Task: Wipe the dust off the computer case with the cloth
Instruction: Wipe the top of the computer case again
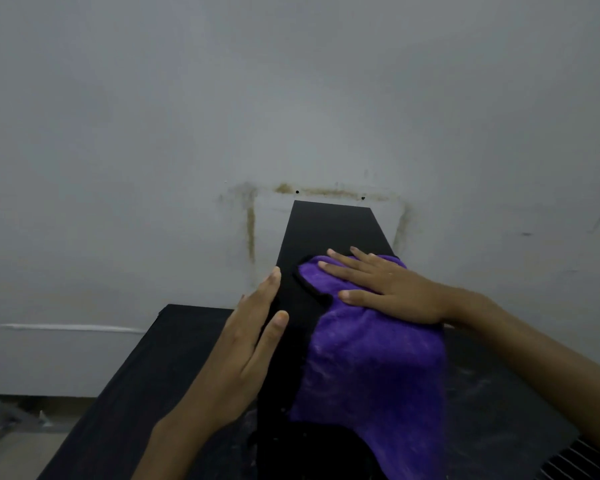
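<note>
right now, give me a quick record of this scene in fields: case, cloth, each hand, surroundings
case: black computer case, upright, its narrow top faces the camera
cloth: purple cloth with dark trim, draped over the top's near part
right hand: right hand flat on the cloth, fingers straight, pressing it down
left hand: left hand open, flat against the case's left edge
surroundings: grey wall with brownish stains behind; black surface below

The purple microfibre cloth (371, 344) lies on top of the black upright computer case (329, 230), under the right hand (388, 289). The left hand (253, 334) rests against the case's left side. Behind stands the grey plaster wall (291, 98).
</note>
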